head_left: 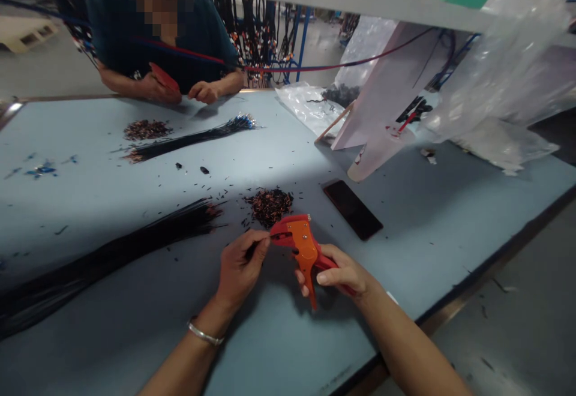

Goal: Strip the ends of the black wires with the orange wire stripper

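Observation:
In my right hand is a red and orange wire stripper, its handles gripped and its jaws pointing left. My left hand is pinched around a thin black wire right at the stripper's jaws. Much of that wire is hidden by the fingers. Just beyond the tool lies a pile of black and copper-coloured scraps. A long bundle of black wires stretches across the table to the left of my left hand.
Across the light blue table sits a co-worker holding a red tool. Before them lie another wire bundle and scrap pile. A phone lies right of centre, near a plastic cup and plastic bags.

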Demonstrator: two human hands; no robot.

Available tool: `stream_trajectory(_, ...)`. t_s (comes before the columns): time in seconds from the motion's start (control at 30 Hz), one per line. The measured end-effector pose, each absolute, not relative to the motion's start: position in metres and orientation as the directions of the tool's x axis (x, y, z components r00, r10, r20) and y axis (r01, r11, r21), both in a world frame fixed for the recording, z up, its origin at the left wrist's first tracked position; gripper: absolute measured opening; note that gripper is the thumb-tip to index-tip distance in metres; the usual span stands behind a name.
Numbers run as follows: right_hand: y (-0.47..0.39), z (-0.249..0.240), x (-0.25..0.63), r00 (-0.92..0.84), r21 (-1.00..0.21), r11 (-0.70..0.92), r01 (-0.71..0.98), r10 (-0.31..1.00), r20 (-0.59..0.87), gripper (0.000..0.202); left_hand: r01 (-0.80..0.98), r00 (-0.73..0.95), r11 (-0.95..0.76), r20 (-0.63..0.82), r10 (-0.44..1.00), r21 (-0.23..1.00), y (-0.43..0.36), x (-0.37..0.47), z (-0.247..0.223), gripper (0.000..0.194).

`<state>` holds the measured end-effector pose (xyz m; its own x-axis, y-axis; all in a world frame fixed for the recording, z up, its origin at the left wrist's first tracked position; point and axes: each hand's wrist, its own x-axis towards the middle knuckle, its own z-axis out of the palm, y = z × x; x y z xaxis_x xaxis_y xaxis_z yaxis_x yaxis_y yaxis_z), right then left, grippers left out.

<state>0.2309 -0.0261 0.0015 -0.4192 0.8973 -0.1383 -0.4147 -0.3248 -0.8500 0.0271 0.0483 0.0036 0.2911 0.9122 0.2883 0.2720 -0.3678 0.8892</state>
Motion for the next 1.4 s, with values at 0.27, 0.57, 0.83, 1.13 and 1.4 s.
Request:
stream_trajectory(0.27,-0.026,-0.001,0.228,-0.411,-0.862,-0.313,-0.399,0.901,-0.137,0.039,0.275,0.253,-0.350,0.284,0.925,0.896,0.049,0.026,-0.002,0.022)
stream_trajectory(0.57,-0.027,-0.002,0.225,-0.384,-0.877,-0.308,-0.369,0.910,-0.159,0.039,0.239,0.239,-0.334,0.278,0.930,0.912,0.049,0.027,-0.002,0.019)
stream_trajectory(0.83,-0.025,-0.003,0.223,-0.413,-0.864,-0.318,-0.391,0.899,-0.143,0.040,0.228,0.209,-0.320,0.275,0.939,0.920,0.049,0.027,-0.005,0.017)
stream_trajectory(1.13,-0.025,-0.004,0.224,-0.438,-0.857,-0.320,-0.403,0.890,-0.127,0.038,0.222,0.182,-0.294,0.257,0.949,0.930,0.048,0.027,-0.008,0.016)
stream_trajectory(1.4,-0.023,0.005,0.224,-0.309,-0.915,-0.214,-0.342,0.945,-0.106,0.040,0.222,0.104,-0.248,0.229,0.968,0.943,0.048,0.029,-0.004,0.017)
